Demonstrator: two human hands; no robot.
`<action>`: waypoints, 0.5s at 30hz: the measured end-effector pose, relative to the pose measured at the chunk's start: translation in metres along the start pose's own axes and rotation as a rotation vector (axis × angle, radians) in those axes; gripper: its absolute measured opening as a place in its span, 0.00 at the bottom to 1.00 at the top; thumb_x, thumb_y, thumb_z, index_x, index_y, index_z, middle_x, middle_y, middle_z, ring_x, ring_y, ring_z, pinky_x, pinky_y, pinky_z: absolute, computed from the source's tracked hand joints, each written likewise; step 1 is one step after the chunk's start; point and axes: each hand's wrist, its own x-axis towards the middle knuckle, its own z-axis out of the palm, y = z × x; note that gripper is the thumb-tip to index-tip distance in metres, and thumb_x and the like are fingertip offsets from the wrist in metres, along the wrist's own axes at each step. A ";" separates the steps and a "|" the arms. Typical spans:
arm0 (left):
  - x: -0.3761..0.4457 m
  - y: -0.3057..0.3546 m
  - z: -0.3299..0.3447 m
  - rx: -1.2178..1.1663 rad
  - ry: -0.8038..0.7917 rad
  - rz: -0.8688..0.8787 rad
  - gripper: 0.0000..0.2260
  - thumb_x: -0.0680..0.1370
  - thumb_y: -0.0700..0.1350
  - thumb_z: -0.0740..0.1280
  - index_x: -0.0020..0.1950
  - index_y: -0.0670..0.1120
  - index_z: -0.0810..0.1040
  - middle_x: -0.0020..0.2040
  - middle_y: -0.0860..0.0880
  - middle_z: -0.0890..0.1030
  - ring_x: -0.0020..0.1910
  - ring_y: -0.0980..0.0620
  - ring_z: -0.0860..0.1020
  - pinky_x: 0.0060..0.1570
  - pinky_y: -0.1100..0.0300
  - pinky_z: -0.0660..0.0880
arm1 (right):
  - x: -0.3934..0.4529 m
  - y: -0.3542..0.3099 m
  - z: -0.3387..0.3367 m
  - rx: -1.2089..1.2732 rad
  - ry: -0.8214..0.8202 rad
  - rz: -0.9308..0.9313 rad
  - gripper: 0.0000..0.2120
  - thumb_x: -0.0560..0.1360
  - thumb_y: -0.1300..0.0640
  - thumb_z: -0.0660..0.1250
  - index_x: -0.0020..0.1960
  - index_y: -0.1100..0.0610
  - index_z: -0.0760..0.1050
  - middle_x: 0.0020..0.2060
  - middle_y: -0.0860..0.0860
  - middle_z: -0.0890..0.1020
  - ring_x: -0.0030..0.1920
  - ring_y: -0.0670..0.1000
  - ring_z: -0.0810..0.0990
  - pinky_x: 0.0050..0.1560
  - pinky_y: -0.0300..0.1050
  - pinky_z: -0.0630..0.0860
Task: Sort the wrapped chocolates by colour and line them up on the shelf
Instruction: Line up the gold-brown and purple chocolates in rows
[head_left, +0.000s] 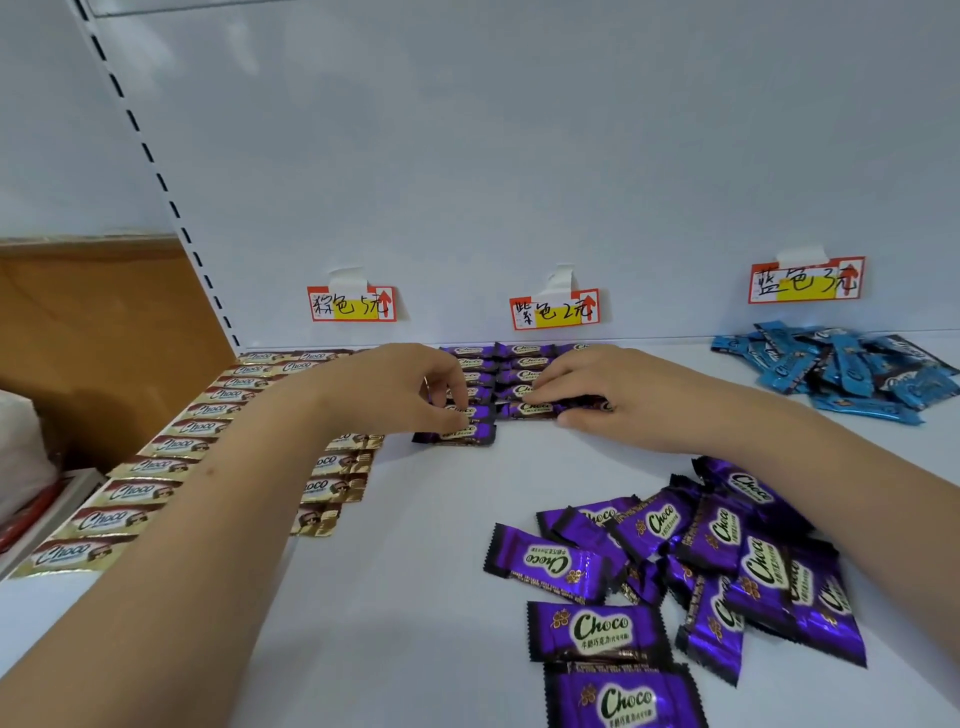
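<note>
Both hands work at the near end of the purple rows (498, 382), which run back to the shelf wall under the middle price tag (554, 309) — the tag presumably fixes where purple belongs, as the brown tag (351, 304) and the blue tag (807, 280) do for their colours. The left hand (410, 387) has thumb and fingertips curled onto the nearest purple chocolate (457, 434) of the left column, pinching it — most likely squaring it against the one behind; the right hand (597, 395) lies with fingers bent over the front chocolate of the right column (530, 410), thumb pressed at its near edge, though whether it truly grips the wrapper I cannot tell.

Left of the left hand, the gold-brown chocolates (208, 415) already stand in two lined columns reaching toward the shelf's front edge; their inner column sits just beside the purple one, so there is little slack on that side. Nearer than the right hand and under its forearm lies the unsorted purple heap (691, 566), loose and overlapping; beyond and to its right, the blue pile (836, 364) is untouched, well apart. The bare white shelf (415, 571) between the forearms gives open room for the purple rows to grow forward.
</note>
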 end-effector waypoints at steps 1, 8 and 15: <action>0.000 0.000 0.001 0.000 -0.004 -0.003 0.05 0.75 0.56 0.71 0.48 0.58 0.79 0.44 0.55 0.80 0.45 0.55 0.78 0.42 0.61 0.72 | 0.000 -0.001 0.001 -0.004 0.008 0.004 0.18 0.81 0.52 0.63 0.70 0.43 0.72 0.68 0.42 0.72 0.67 0.41 0.67 0.65 0.33 0.60; -0.009 0.031 0.000 -0.090 -0.008 0.141 0.09 0.72 0.57 0.74 0.49 0.57 0.80 0.44 0.56 0.79 0.41 0.58 0.77 0.41 0.63 0.74 | -0.014 -0.002 -0.020 0.119 0.033 0.056 0.15 0.75 0.46 0.71 0.61 0.46 0.78 0.53 0.41 0.78 0.50 0.42 0.77 0.52 0.33 0.71; -0.022 0.070 0.011 -0.031 -0.536 0.229 0.19 0.64 0.62 0.77 0.47 0.54 0.79 0.39 0.54 0.76 0.33 0.58 0.71 0.37 0.61 0.68 | -0.048 -0.021 -0.052 0.255 -0.548 0.143 0.15 0.66 0.46 0.77 0.50 0.48 0.79 0.35 0.39 0.80 0.33 0.37 0.75 0.36 0.29 0.70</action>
